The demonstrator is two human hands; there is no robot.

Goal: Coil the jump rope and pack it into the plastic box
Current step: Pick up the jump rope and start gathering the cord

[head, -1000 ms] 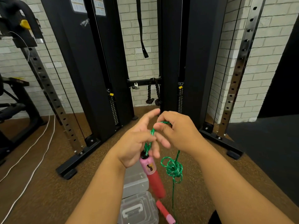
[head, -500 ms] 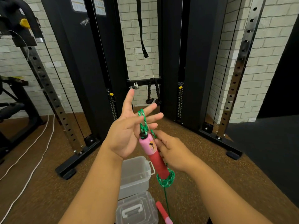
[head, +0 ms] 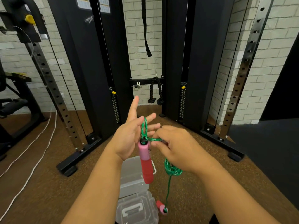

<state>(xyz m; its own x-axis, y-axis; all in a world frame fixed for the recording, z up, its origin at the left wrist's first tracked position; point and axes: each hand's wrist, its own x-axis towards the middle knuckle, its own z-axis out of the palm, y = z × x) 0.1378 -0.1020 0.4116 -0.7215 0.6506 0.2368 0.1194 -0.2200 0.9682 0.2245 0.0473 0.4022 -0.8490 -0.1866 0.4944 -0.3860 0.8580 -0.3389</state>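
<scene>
The jump rope has a green braided cord and pink-and-red handles. My left hand (head: 129, 135) is raised with fingers spread, and a loop of the cord (head: 144, 128) hangs over its fingers. One handle (head: 145, 162) dangles upright from that loop. My right hand (head: 176, 149) is just right of the loop and pinches a stretch of cord that runs across to it. A tangled bunch of cord (head: 172, 169) hangs under my right wrist, and the cord drops to the second handle (head: 161, 207) near the floor. The clear plastic box (head: 129, 183) stands open on the floor below my hands.
The box's clear lid (head: 137, 210) with a white handle lies next to the box, closer to me. A black cable machine (head: 90, 78) stands ahead against a white brick wall. White cables (head: 32, 159) run over the brown floor at left. A dark mat (head: 267, 151) lies at right.
My right hand has come up from below the handle to beside the loop, drawing cord across. The handle now hangs straight down, and the bunch of cord has shifted right.
</scene>
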